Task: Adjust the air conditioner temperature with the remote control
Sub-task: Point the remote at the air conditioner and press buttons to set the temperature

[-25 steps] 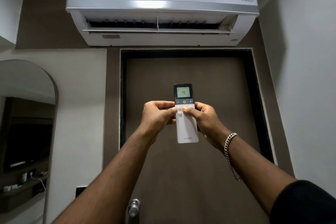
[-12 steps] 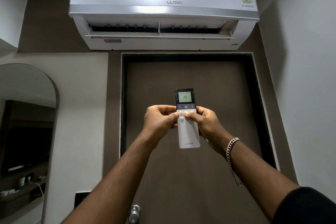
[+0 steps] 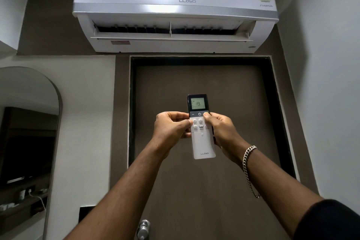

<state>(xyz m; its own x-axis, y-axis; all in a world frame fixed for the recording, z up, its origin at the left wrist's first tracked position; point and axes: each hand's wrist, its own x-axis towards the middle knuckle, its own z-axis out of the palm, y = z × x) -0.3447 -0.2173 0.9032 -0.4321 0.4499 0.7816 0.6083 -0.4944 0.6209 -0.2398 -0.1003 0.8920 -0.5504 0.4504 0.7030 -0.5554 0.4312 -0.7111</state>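
Head camera looks up at the air conditioner [image 3: 175,9], which hangs on the wall above a brown door [image 3: 202,87]. Its flap is open, and a small "19" glows on its front panel. Both arms are stretched forward and up, so the remote control [image 3: 201,128] is held in the air between the person and the unit, its top end pointing toward the unit. I think this is done so that the signal reaches it and the screen stays readable; the screen also shows 19.

The left hand [image 3: 170,126] has its fingers curled around the left edge of the remote, with the thumb on the small round buttons. This hand seems mainly to steady the body. The right hand [image 3: 220,128] closes around the right edge, and its thumb lies on the dark strip at the right of the power symbol, where the plus key would be; the key itself is covered. I judge a temperature press is in progress or about to happen.
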